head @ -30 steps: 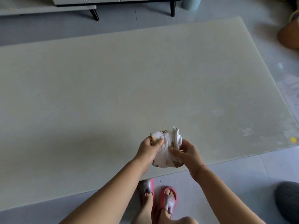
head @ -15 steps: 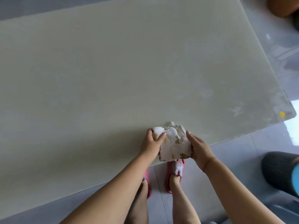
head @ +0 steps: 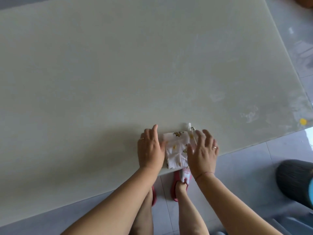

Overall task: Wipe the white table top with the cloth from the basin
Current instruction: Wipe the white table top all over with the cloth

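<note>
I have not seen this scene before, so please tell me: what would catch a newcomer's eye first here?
First, the two hands at the near table edge: the left hand and right hand lie spread on either side of a folded patterned cloth. Next, the wide white table top, with pale smears and a small yellow spot near its right corner.

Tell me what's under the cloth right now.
The cloth lies flat on the white table top by its near edge, left hand and right hand pressing its sides. Whatever the cloth covers is hidden.
</note>
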`<state>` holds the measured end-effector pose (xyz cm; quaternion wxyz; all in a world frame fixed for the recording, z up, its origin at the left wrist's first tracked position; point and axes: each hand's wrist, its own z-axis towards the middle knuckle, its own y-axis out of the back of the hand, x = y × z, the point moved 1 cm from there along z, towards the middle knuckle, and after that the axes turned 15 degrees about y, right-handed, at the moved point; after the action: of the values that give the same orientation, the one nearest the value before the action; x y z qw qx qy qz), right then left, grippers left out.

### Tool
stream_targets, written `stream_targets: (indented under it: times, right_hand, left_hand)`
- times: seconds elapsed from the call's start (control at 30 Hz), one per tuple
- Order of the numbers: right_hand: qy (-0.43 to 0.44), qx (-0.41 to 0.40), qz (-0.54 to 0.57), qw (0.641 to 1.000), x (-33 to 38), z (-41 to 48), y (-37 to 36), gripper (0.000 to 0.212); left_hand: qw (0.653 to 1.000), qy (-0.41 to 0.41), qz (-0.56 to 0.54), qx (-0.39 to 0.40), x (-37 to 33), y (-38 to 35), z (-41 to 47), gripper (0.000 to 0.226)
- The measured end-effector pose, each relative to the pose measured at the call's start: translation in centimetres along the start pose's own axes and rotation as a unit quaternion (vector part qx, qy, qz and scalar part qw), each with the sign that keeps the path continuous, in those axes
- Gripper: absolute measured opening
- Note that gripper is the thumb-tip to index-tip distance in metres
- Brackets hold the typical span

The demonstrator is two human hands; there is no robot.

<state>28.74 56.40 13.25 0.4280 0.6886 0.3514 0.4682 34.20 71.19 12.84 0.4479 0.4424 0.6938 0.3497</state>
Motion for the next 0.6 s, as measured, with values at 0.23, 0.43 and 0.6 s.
stream_targets:
  times: [0.23,0.43,0.6]
  right_hand:
    - [0.174,0.091,-0.099,0.976,3.3,-1.5,-5.3,0.062]
    - [0.416,0.098,-0.174,0.887,-4.4,0.3,-3.1,0.063]
    - [0.077,0.042,-0.123,0.988,-6.1,1.9,-2.4,0.062]
  left_hand:
    - [0.995,-0.042,0.013,-0.091,1.5,-0.6,6.1,0.056]
    - [0.993,-0.046,0.075,-0.081,3.6,-1.7,7.9,0.062]
    - [0.991,-0.041,0.085,-0.097,3.6,-2.1,7.8,0.063]
